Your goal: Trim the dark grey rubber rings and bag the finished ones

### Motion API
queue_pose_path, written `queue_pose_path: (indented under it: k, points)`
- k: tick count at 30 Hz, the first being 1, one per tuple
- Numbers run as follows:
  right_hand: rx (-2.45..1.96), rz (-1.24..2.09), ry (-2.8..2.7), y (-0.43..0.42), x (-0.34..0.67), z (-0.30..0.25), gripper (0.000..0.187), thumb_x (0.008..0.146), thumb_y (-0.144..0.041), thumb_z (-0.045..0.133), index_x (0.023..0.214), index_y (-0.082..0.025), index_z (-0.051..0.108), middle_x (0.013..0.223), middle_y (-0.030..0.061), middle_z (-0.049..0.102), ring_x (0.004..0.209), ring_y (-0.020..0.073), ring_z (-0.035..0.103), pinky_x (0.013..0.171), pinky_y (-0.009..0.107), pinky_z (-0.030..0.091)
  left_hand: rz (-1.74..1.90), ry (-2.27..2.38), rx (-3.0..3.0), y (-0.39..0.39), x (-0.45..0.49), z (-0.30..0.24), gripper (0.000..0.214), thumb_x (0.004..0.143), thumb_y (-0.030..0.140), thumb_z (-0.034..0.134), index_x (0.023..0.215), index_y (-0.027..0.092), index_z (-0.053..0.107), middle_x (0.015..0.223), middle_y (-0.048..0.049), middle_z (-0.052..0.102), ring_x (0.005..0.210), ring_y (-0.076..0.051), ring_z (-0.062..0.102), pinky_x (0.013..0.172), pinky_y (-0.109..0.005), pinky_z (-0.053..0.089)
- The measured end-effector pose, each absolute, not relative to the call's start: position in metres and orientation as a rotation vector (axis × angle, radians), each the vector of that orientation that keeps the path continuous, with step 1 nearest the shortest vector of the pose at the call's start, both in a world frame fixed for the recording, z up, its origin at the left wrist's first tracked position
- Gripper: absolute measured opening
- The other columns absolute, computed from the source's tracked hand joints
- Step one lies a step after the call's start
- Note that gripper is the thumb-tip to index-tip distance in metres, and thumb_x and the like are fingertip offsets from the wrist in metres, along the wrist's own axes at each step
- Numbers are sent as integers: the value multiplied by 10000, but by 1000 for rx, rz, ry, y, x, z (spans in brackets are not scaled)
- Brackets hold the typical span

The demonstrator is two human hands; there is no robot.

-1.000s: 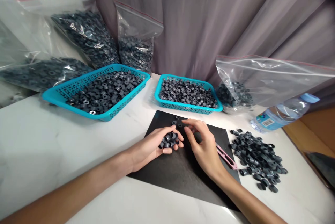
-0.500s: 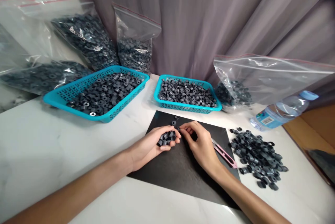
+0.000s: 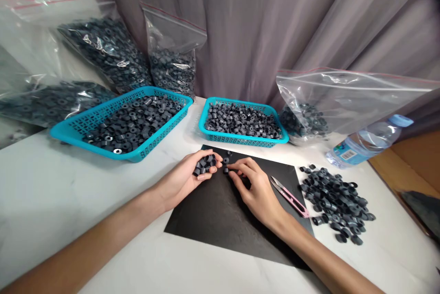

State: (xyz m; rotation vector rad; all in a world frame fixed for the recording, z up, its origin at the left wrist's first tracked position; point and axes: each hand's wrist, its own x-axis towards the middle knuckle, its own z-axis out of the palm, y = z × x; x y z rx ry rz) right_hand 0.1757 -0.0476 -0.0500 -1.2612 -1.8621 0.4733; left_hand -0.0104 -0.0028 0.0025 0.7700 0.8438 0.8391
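Observation:
My left hand [image 3: 184, 174] is cupped, palm up, around several short dark-grey plastic rings [image 3: 205, 164]. It hovers over the upper left of a black mat [image 3: 202, 220]. Close beside it, my right hand [image 3: 257, 188] has thumb and forefinger pinched at a single dark ring [image 3: 226, 171] low over the mat. Two more rings, a nearer one [image 3: 226, 160] and a farther one [image 3: 229, 153], lie just beyond those fingertips. Pink-handled thread snips [image 3: 292, 198] rest on the mat to the right of my right hand.
A loose pile of dark rings [image 3: 335, 202] lies right of the mat. Behind stand a large blue basket [image 3: 137, 154] and a smaller blue basket [image 3: 244, 139], both full of rings. Zip bags [image 3: 177, 28] of rings line the curtain. A water bottle [image 3: 373, 142] leans at right.
My left hand has shifted left and away from me with its rings, parting from my right fingertips. My right hand has moved slightly left, and the snips' blades show more. The view has shifted a little.

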Motion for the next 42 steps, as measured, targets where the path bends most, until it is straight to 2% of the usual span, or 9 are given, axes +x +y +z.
queue_pose_path:
  k: [5, 13, 20, 27, 34, 37, 42]
  points:
    - [-1234, 436, -1926, -50, 175, -53, 171, 961, -169, 598, 1104, -239, 662, 1070, 57, 645, 1010, 219, 605, 879, 365, 521, 812, 836, 774, -4, -10, -3, 214, 936, 189, 541, 804, 90, 678, 828, -64, 595, 650, -75, 491, 435, -131, 307]
    - [-1160, 358, -1699, -57, 175, -43, 134, 935, -133, 635, 1020, -237, 640, 1000, 23, 688, 937, 189, 639, 840, 339, 527, 743, 816, 866, -13, -7, -13, 210, 932, 238, 583, 861, 83, 706, 896, -93, 645, 734, -101, 542, 484, -131, 359]
    - [-984, 375, -1702, -63, 173, -35, 151, 936, -94, 622, 1013, -221, 651, 987, 36, 701, 942, 186, 652, 847, 343, 537, 704, 829, 747, -21, -3, -7, 176, 939, 237, 579, 857, 106, 662, 806, -37, 595, 617, -62, 510, 431, -133, 280]
    - [-895, 328, -1914, -68, 174, -35, 270, 954, -80, 573, 1153, -246, 650, 1081, 75, 684, 975, 214, 638, 837, 381, 546, 759, 921, 678, -28, 5, -5, 163, 907, 223, 619, 781, 127, 656, 760, -12, 578, 630, -81, 515, 452, -166, 323]
    - [-871, 282, -1929, -67, 174, -38, 389, 931, -65, 617, 1262, -267, 595, 1097, 58, 710, 948, 216, 634, 822, 383, 534, 780, 1036, 714, -32, 6, -8, 132, 873, 274, 698, 890, 143, 703, 869, -16, 567, 666, -81, 514, 469, -182, 337]
    - [-871, 282, -1930, -67, 173, -36, 346, 925, -71, 636, 1215, -256, 607, 1076, 54, 716, 941, 214, 629, 823, 381, 525, 774, 1052, 727, -32, 5, -10, 145, 871, 282, 706, 938, 153, 708, 915, -21, 565, 682, -80, 519, 470, -180, 338]
    - [-927, 285, -1927, -68, 173, -34, 227, 935, -114, 648, 1113, -254, 648, 1040, 41, 709, 931, 206, 607, 814, 384, 507, 762, 1001, 715, -32, 5, -10, 134, 888, 277, 678, 898, 144, 681, 888, -24, 570, 675, -81, 514, 470, -181, 321]
